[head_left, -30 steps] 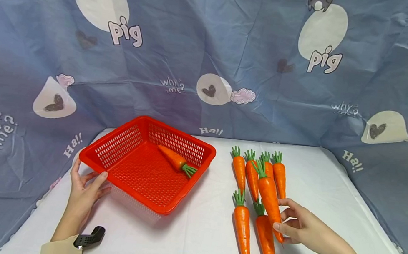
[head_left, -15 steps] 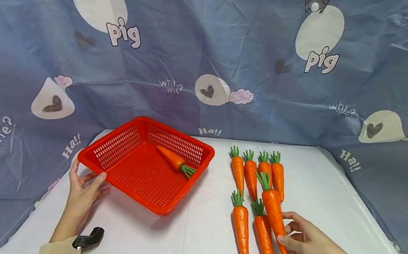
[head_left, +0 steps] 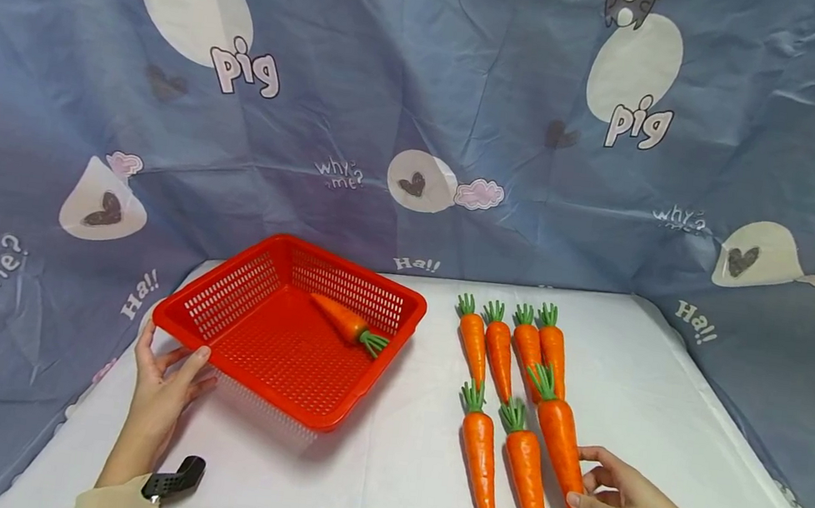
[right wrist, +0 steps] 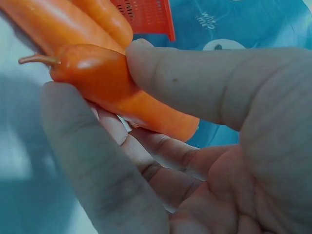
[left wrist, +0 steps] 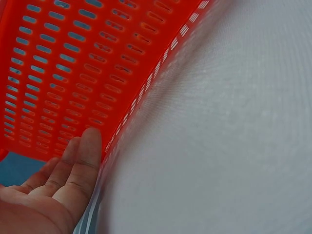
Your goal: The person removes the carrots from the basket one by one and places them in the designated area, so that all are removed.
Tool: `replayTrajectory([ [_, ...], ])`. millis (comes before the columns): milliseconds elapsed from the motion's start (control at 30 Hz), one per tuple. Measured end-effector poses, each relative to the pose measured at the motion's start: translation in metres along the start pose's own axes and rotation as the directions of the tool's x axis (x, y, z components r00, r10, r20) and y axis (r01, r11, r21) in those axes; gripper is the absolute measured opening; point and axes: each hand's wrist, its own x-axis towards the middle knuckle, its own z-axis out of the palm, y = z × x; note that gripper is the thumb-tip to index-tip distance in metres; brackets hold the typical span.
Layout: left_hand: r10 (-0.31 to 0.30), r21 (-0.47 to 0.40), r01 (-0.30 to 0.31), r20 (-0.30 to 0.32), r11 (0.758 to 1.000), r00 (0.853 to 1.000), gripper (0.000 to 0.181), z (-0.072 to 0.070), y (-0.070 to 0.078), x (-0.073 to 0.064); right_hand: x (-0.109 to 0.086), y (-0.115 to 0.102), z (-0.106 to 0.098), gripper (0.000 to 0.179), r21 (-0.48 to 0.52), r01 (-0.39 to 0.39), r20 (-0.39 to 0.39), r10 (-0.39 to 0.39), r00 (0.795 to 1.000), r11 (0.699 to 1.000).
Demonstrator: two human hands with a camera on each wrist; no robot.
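Observation:
At the left, the red plastic basket (head_left: pixel 285 398) has slotted walls, and one carrot (head_left: pixel 340 318) with a green top lies inside. My left hand (head_left: pixel 160 398) holds its near-left corner, thumb at the rim. In the left wrist view, several fingers (left wrist: pixel 83 170) lie against the slotted outer wall. My right hand (head_left: pixel 624 501) pinches a carrot (head_left: pixel 562 439) near its tapered tip, between thumb and fingers. The right wrist view shows this held carrot (right wrist: pixel 107 80) with its thin root end sticking out. Its green top overlaps the carrots in the far row.
Several carrots (head_left: pixel 498 352) lie side by side in a far row on the white-covered table (head_left: pixel 388 486). Two more carrots, one on the left (head_left: pixel 480 463) and one on the right (head_left: pixel 530 490), lie nearer. A blue printed cloth (head_left: pixel 333 111) hangs behind.
My right hand has moved nearer and to the right with the carrot, drawing it off the near right carrot to that one's right side. The left hand and basket stay in place.

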Motion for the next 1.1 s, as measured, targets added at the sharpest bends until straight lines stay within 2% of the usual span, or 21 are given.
replayTrajectory([
  [300,0.001,-0.003,-0.001,0.015,1.000,1.000,0.101,0.000,-0.001,0.000,-0.004,0.013,0.005,0.067,-0.068,-0.041,0.006,0.041,0.999,0.997],
  [500,-0.004,-0.003,0.004,0.018,1.000,1.000,0.102,-0.001,-0.001,0.001,-0.008,0.019,0.011,0.072,-0.020,-0.107,0.005,0.108,0.994,0.994],
  [833,-0.003,-0.004,0.003,0.016,1.000,1.000,0.102,0.000,0.000,0.001,-0.012,0.022,0.012,0.064,-0.022,-0.062,0.036,0.063,0.997,0.998],
  [1100,-0.003,0.002,0.003,0.015,1.000,1.000,0.102,0.000,0.000,0.001,-0.009,0.022,0.012,0.068,-0.073,-0.081,0.034,0.084,0.996,0.994],
])
